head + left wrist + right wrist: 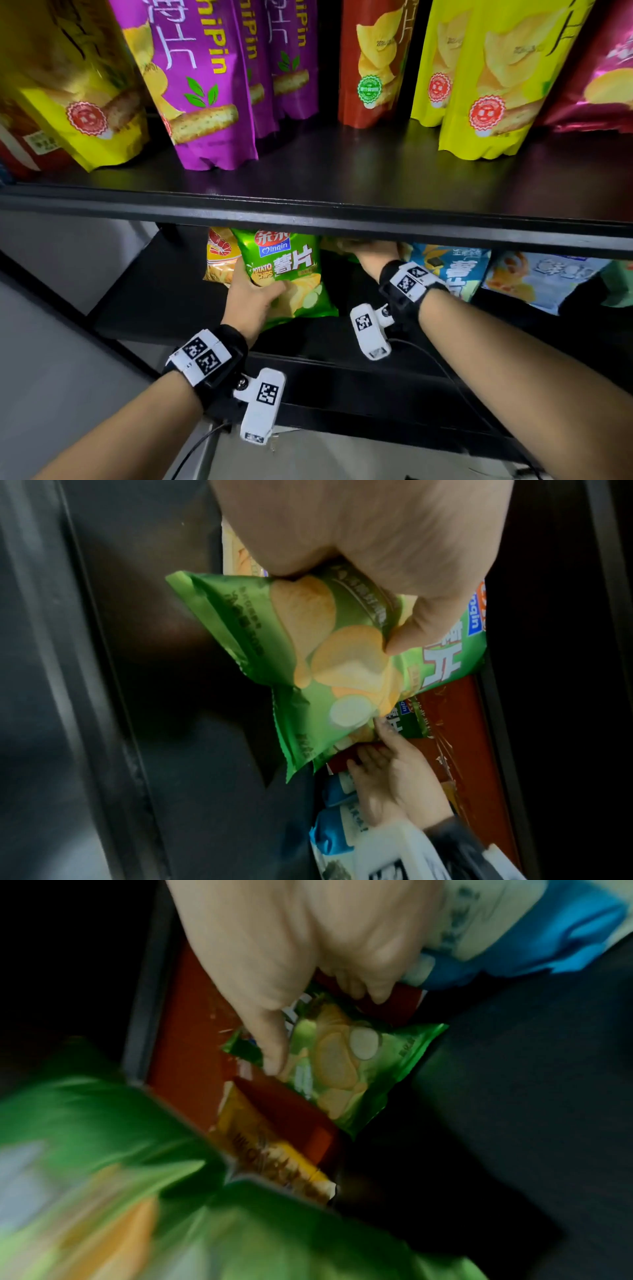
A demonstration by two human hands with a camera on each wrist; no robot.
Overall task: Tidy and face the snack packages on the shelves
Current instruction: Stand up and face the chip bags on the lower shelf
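Observation:
On the lower shelf (164, 291) my left hand (257, 291) grips a green potato chip bag (291, 270) by its lower left part, label facing me. The left wrist view shows that thumb (394, 642) across the bag's front (308, 656). My right hand (373, 255) reaches in under the upper shelf edge (308, 212), its fingers hidden from the head view. In the right wrist view its thumb (274, 1047) lies on a second green chip bag (342, 1069) and its fingers curl over a red pack (394, 1007) beside it.
An orange shrimp snack bag (219, 257) stands behind the held bag. Blue bags (448, 270) and a pale blue one (541, 277) sit to the right. The upper shelf carries tall purple (205, 85), red (370, 61) and yellow (496, 85) bags.

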